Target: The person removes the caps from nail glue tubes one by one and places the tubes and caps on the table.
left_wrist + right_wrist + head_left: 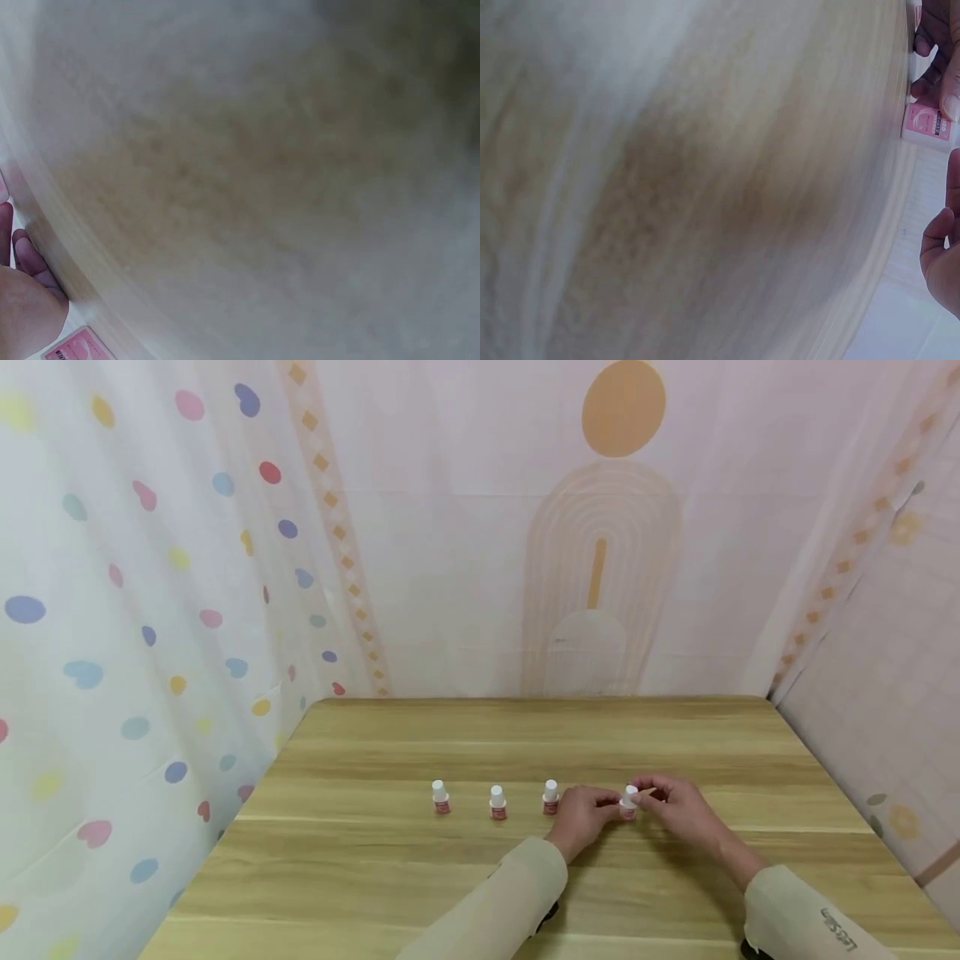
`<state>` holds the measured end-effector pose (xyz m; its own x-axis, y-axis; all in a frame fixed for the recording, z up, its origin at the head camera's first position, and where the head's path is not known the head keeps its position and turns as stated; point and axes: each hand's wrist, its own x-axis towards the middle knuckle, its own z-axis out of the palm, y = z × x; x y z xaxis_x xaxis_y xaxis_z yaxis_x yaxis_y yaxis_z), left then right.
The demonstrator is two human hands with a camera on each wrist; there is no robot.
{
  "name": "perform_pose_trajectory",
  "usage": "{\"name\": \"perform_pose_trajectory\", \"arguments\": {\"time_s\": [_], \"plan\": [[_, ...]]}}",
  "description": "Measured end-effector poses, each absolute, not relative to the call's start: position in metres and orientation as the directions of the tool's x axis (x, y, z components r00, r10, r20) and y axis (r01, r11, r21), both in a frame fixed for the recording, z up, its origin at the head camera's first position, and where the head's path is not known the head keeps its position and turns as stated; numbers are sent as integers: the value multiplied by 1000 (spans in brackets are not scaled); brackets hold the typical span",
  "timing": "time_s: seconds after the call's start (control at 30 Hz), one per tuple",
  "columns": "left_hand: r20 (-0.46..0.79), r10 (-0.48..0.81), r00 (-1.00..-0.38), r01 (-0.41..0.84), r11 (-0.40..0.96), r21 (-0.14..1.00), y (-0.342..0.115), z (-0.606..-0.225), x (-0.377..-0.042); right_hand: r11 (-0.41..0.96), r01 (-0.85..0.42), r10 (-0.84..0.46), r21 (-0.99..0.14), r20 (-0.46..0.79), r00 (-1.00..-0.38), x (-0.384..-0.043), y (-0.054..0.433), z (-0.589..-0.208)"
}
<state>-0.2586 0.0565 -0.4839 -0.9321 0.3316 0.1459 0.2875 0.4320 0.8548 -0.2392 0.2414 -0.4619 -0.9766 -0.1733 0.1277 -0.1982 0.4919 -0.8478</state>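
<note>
A small bottle [628, 804] with a white cap and a pink label stands upright on the table, rightmost in a row of several alike. My left hand [585, 820] pinches its body from the left between thumb and finger. From the right, my right hand [678, 810] holds the white cap with its fingertips. In the right wrist view the bottle's pink label [926, 120] shows beside the left fingers, and the right hand [943, 247] is partly cut off by the frame edge. In the left wrist view the left hand [30, 300] shows only in the lower left corner.
Farther left, similar bottles stand upright: one [551, 797] close beside the left hand, another [498, 803], and the leftmost [441, 797]. The wooden table [360, 877] ends at a patterned curtain [450, 568] behind; curtains also hang at both sides.
</note>
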Motion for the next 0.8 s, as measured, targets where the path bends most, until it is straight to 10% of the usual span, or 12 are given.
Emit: {"name": "perform_pose_trajectory", "arguments": {"time_s": [0.8], "plan": [[178, 336, -925, 317, 424, 848, 56, -486, -258, 479, -217, -197, -851, 137, -971, -238, 243, -465]]}}
